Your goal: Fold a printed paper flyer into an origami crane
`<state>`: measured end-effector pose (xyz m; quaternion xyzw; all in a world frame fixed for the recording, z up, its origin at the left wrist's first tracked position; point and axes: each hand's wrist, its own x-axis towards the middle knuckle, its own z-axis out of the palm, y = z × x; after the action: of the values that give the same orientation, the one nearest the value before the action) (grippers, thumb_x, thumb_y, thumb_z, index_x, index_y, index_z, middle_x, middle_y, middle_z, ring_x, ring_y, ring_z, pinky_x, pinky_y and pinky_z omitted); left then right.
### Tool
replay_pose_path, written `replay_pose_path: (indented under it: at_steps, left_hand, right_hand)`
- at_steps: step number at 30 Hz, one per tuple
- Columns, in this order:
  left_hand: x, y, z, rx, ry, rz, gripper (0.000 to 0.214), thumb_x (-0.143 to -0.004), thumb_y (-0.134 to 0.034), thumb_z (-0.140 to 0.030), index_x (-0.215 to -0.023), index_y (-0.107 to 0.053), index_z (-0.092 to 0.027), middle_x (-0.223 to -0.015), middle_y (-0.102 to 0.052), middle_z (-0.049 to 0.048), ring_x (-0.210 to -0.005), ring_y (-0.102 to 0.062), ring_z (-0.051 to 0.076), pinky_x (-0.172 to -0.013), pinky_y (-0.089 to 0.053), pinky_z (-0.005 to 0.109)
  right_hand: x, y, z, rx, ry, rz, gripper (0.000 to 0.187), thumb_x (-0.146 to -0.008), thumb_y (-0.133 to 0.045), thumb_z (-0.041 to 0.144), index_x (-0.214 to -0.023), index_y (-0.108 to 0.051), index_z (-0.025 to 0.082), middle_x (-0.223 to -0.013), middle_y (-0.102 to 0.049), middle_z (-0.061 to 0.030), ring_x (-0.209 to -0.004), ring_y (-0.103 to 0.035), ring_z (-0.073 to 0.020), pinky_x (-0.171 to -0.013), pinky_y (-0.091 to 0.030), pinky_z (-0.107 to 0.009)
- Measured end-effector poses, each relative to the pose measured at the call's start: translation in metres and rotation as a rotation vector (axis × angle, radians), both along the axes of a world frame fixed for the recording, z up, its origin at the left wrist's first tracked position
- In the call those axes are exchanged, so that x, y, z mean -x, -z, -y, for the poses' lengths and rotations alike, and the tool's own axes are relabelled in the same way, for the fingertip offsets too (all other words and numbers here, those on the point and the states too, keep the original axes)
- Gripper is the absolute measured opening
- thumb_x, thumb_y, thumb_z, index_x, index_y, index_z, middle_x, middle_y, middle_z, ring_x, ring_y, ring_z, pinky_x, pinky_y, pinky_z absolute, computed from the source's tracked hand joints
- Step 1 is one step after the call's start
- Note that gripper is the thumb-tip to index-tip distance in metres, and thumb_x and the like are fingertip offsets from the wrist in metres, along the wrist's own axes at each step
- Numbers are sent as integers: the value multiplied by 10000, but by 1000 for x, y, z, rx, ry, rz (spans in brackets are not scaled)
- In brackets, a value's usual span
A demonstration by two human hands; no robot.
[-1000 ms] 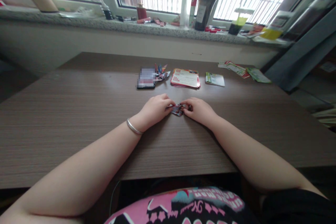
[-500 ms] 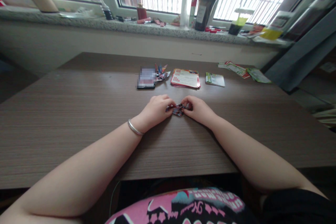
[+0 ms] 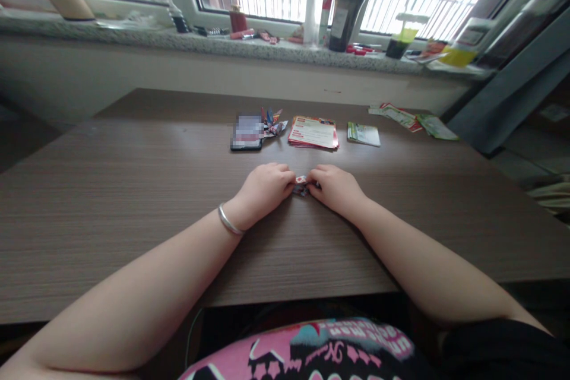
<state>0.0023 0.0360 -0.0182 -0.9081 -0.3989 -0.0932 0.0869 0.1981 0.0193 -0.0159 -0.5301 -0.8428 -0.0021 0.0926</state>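
A small folded piece of printed paper (image 3: 301,185) lies on the brown wooden table (image 3: 133,190), pinched between both hands. My left hand (image 3: 263,189), with a silver bangle on its wrist, has its fingers curled closed on the paper's left side. My right hand (image 3: 336,187) grips the right side with closed fingers. Most of the paper is hidden under the fingers.
Farther back on the table lie a phone (image 3: 247,132), a finished folded paper figure (image 3: 273,123), a stack of red leaflets (image 3: 313,132), a green card (image 3: 364,134) and more leaflets (image 3: 412,119). Bottles and cups crowd the windowsill (image 3: 249,46).
Both hands have drawn closer together over the folded paper, so less of it shows now. The arms have barely shifted.
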Motion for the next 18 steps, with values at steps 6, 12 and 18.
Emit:
replay_pose_path:
  at_steps: [6, 12, 18]
  left_hand:
    - [6, -11, 7, 11, -80, -78, 163, -861, -515, -232, -818, -663, -180, -855, -679, 63, -778, -650, 238, -602, -391, 323]
    - [8, -19, 12, 31, -142, -121, 186, -853, -486, -184, -810, -666, -164, -855, -698, 87, -790, -665, 262, -584, -367, 334]
    - [8, -21, 14, 16, -168, -134, 182, -848, -488, -170, -811, -665, -154, -853, -702, 101, -809, -668, 279, -587, -363, 339]
  right_hand:
    - [-2, -5, 2, 24, 59, 40, 126, -863, -552, 274, -888, -670, 236, -968, -686, -35, -925, -627, -204, -674, -425, -271]
    - [-4, -8, 2, 42, 88, 61, 127, -845, -554, 264, -875, -673, 231, -951, -700, -43, -928, -634, -213, -685, -437, -276]
    - [-5, -10, 4, 39, 90, 102, 119, -837, -549, 265, -845, -661, 227, -943, -703, -43, -912, -643, -218, -659, -436, -281]
